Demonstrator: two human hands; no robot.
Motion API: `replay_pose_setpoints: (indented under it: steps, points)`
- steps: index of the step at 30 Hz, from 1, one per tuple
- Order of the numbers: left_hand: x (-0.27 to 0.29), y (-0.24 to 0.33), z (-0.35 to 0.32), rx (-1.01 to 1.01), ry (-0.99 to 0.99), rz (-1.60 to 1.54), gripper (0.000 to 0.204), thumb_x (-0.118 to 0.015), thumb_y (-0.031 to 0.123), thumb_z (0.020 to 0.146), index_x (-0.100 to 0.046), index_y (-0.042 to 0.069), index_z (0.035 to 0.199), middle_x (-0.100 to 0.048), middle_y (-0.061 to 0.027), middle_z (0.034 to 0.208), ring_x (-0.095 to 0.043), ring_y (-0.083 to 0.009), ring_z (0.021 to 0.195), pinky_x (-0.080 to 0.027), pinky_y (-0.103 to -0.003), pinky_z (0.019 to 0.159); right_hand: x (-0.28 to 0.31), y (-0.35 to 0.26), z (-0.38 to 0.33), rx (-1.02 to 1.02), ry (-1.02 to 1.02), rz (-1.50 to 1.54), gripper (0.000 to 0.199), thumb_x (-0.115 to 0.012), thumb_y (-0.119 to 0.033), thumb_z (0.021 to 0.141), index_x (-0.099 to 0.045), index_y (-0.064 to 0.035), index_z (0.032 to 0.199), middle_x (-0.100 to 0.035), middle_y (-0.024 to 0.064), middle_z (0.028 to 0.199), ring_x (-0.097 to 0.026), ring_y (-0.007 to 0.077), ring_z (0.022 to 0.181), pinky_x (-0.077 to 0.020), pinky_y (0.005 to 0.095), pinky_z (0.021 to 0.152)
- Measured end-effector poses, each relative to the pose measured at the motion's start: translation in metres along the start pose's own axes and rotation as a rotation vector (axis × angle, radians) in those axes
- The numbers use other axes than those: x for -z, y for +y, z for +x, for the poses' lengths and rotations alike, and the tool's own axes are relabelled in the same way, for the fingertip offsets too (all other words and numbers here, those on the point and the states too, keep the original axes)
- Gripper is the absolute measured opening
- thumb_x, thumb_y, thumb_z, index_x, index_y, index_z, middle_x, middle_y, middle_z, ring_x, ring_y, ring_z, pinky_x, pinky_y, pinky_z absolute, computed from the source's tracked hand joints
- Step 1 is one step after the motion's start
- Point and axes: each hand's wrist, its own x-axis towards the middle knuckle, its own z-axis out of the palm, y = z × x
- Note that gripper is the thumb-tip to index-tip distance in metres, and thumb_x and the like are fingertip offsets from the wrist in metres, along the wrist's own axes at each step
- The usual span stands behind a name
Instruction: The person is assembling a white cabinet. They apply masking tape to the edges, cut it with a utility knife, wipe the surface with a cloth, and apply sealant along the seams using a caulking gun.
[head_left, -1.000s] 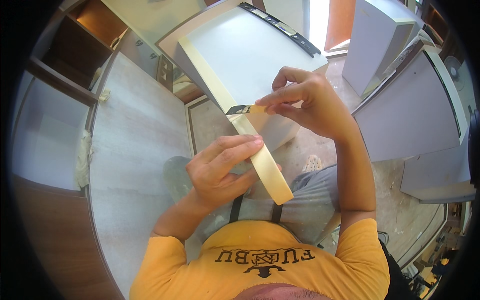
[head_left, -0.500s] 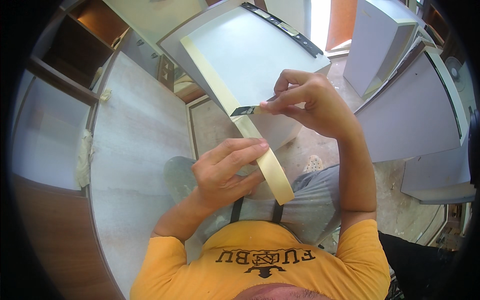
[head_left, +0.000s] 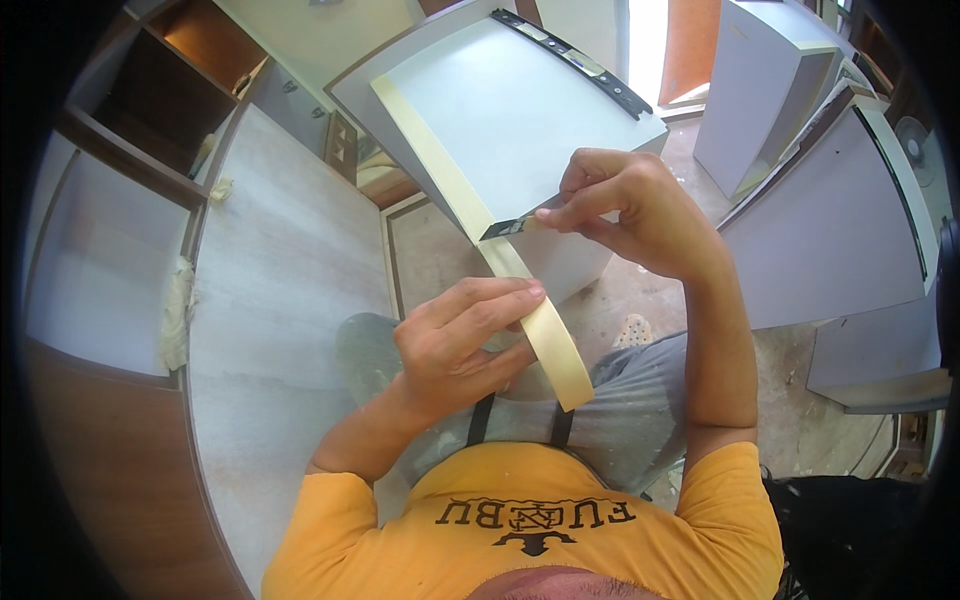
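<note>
While left hand [head_left: 462,335] grips diagonal tape [head_left: 560,362], right hand [head_left: 632,205] pinches dark strip [head_left: 507,230] pointing left.

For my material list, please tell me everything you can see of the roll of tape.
The roll of tape is pale yellow, smooth and papery-looking. The left hand holds it tilted, its outer face toward the camera. From it a strip runs up and lies along the left edge of the white box. By the near corner, a dark blade in the right hand lies across this strip.

dark lettering [head_left: 532,516] stands on the orange shirt [head_left: 530,470].
</note>
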Motion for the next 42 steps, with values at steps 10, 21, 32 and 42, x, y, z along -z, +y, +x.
replay_pose_setpoints:
  steps: [10, 21, 32, 42]
  points:
    - [0.002, 0.000, -0.001, 0.009, -0.017, -0.055, 0.044, -0.089, -0.001, 0.077, -0.081, 0.004, 0.119, -0.080, -0.0139, 0.112, -0.079, -0.0197, 0.086, -0.065, -0.029, 0.074, -0.002, 0.003, 0.000, -0.005, 0.016, 0.145, 0.028, -0.085, 0.002, 0.086, -0.088, -0.0104, 0.110, -0.078, 0.0067, 0.095, -0.076, 0.0201, 0.085, -0.0619, 0.0318, 0.079]
    - [0.003, 0.001, -0.001, -0.011, -0.007, -0.032, 0.044, -0.089, -0.001, 0.076, -0.080, 0.004, 0.120, -0.079, -0.0132, 0.111, -0.079, -0.0196, 0.085, -0.065, -0.029, 0.073, -0.011, 0.001, 0.003, 0.039, 0.059, 0.078, 0.025, -0.084, 0.006, 0.086, -0.088, -0.0071, 0.107, -0.077, 0.0062, 0.092, -0.075, 0.0185, 0.083, -0.0605, 0.0299, 0.076]
    - [0.003, 0.003, 0.000, -0.021, 0.003, -0.030, 0.045, -0.090, -0.002, 0.076, -0.080, 0.003, 0.120, -0.079, -0.0131, 0.112, -0.079, -0.0186, 0.085, -0.065, -0.028, 0.073, -0.011, 0.001, 0.000, 0.059, 0.044, 0.085, 0.025, -0.082, 0.009, 0.085, -0.088, -0.0065, 0.104, -0.076, 0.0066, 0.092, -0.075, 0.0204, 0.084, -0.0606, 0.0315, 0.075]
    - [-0.003, 0.013, -0.009, -0.043, -0.116, -0.129, 0.040, -0.094, 0.007, 0.076, -0.079, 0.004, 0.113, -0.079, -0.0131, 0.102, -0.078, -0.0280, 0.084, -0.064, -0.033, 0.071, 0.000, 0.001, -0.006, 0.012, -0.087, 0.021, 0.021, -0.077, 0.011, 0.082, -0.085, -0.0055, 0.092, -0.077, 0.0105, 0.099, -0.077, 0.0290, 0.092, -0.0616, 0.0368, 0.082]
